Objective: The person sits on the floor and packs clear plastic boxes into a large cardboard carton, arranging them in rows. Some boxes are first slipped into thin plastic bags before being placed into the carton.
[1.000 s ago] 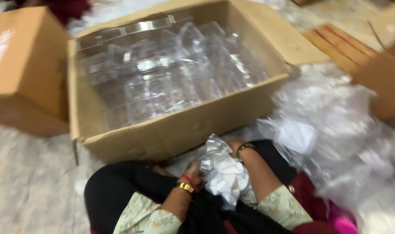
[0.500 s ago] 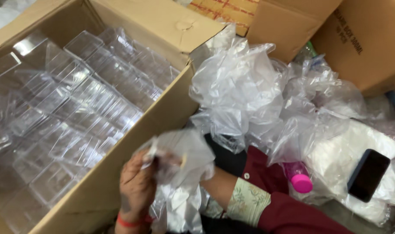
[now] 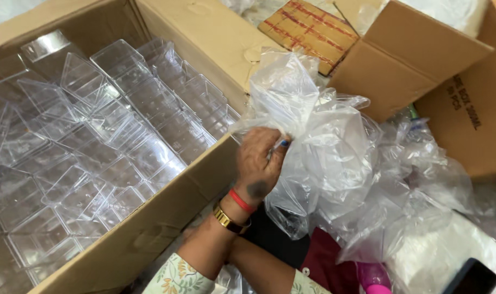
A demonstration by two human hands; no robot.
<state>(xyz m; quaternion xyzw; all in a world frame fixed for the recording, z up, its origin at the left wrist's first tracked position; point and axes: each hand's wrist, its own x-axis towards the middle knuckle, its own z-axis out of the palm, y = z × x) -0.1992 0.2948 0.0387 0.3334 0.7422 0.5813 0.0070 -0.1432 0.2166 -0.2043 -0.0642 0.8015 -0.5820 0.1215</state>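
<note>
Left hand [image 3: 261,163] is raised just right of the big cardboard box [image 3: 150,234], fingers [image 3: 275,149] curled shut into a crumpled clear plastic bag [image 3: 318,141]. Bag bunches up above and to the right of the hand; fingertips are buried in its folds, so the film sits both inside the grip and spilling around it. Red band and gold bangle [image 3: 230,219] on that wrist.

Right hand: only the forearm [image 3: 264,267] shows, passing under the left arm toward the bag; hand itself is hidden behind the plastic, can't tell if it's closed or what it holds.

Bag sits on top of a loose heap of more clear plastic bags [image 3: 417,207] to the right, touching it.

Box is open, packed with clear plastic containers [image 3: 111,147], tilted and nested. Brown carton [image 3: 438,81] at upper right, just behind the heap. Pink bottle cap [image 3: 374,276] and a dark phone [image 3: 473,279] at bottom right.
</note>
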